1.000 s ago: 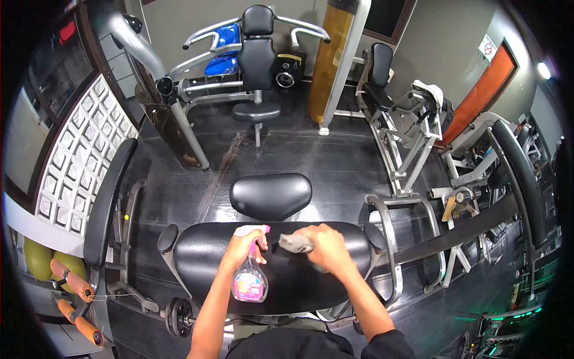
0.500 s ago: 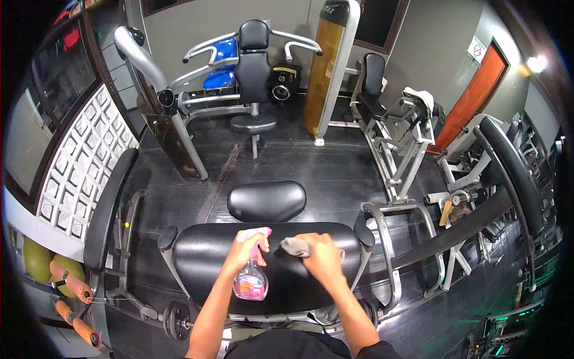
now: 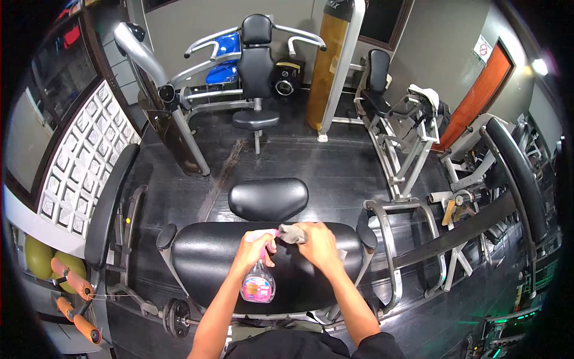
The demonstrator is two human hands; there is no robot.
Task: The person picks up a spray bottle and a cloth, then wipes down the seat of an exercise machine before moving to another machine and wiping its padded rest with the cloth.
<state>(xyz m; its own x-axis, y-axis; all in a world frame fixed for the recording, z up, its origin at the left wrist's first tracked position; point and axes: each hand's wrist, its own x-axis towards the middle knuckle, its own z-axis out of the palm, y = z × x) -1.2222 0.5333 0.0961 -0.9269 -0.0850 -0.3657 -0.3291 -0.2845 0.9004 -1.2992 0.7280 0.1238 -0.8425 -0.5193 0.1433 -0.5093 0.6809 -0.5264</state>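
My left hand (image 3: 256,248) is closed round the neck and trigger of a spray bottle (image 3: 259,287), a clear one with a pink head and a pink label. A crumpled grey cloth (image 3: 292,234) sticks out of my closed right hand (image 3: 319,245). The bottle's nozzle is right up against the cloth; whether they touch I cannot tell. Both hands are above a wide black padded backrest (image 3: 203,257). Just beyond it sits a smaller black padded seat (image 3: 268,198).
A shoulder machine (image 3: 257,72) with silver arms stands ahead. On the right are a machine with a silver frame (image 3: 391,239) and a long black bench pad (image 3: 514,173). Another black pad (image 3: 110,206) stands at left, beside orange foam rollers (image 3: 86,329). Weight plates (image 3: 177,317) lie low left.
The spray bottle has moved slightly right, and its nozzle has come up to the cloth. My right hand has shifted a little left and up, with the cloth still in it.
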